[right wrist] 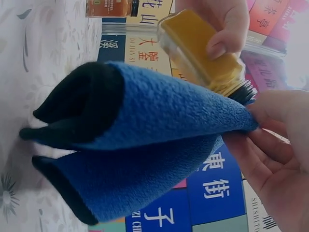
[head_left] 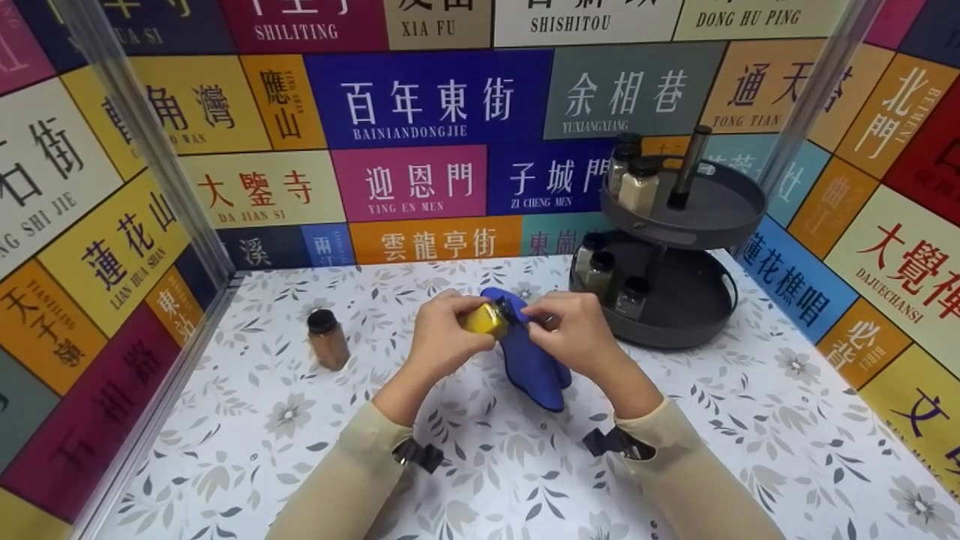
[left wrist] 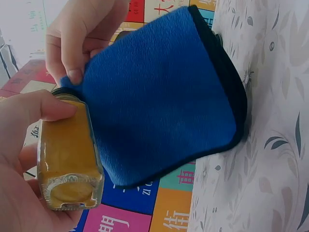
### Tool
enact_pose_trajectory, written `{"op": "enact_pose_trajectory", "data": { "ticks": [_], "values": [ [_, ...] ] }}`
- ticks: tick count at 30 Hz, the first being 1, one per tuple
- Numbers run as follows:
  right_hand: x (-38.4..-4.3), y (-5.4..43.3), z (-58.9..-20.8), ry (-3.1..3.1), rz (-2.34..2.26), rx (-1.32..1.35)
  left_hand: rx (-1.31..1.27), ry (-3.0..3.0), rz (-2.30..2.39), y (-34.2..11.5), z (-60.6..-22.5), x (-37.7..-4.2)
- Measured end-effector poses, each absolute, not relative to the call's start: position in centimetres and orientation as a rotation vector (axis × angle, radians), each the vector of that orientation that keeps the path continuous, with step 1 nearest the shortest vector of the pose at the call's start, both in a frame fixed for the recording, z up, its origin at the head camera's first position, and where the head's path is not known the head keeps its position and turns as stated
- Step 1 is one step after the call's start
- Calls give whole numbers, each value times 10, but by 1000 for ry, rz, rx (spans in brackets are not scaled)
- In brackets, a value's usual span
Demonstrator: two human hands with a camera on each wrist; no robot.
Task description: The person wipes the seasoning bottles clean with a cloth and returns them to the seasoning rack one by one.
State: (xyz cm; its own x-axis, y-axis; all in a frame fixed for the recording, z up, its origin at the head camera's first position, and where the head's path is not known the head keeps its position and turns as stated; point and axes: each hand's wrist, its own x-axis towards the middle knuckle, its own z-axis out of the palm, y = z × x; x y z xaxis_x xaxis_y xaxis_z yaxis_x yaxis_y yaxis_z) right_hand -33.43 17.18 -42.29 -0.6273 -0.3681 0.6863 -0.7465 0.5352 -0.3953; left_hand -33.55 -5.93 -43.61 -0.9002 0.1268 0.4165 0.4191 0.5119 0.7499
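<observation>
A square glass spice jar (left wrist: 70, 150) full of yellow powder, with a black lid, lies tilted in my left hand (head_left: 448, 330); fingers and thumb grip its sides. My right hand (head_left: 574, 330) pinches a folded blue cloth (head_left: 529, 367) with dark edging near the jar's lid. In the right wrist view the blue cloth (right wrist: 159, 111) hangs from the fingertips in folds, its pinched part touching the black lid (right wrist: 244, 92). The lower end of the cloth reaches down close to the tabletop.
A jar of brown powder (head_left: 328, 341) with a black lid stands on the left of the flower-patterned table (head_left: 247, 450). At the back right is a two-tier dark rack (head_left: 675, 330) bearing several jars. Sign-printed walls (head_left: 427, 97) enclose the back and sides.
</observation>
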Motion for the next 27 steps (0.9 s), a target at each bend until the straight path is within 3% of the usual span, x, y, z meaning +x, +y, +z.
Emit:
{"op": "enact_pose_trajectory", "data": {
  "ticks": [17, 27],
  "values": [
    [-327, 167, -418, -2197, 816, 885, -559, -2581, -1032, -49, -432, -323],
    [-330, 171, -417, -2218, 903, 824, -556, -2525, -1240, -53, -428, -324]
  ]
}}
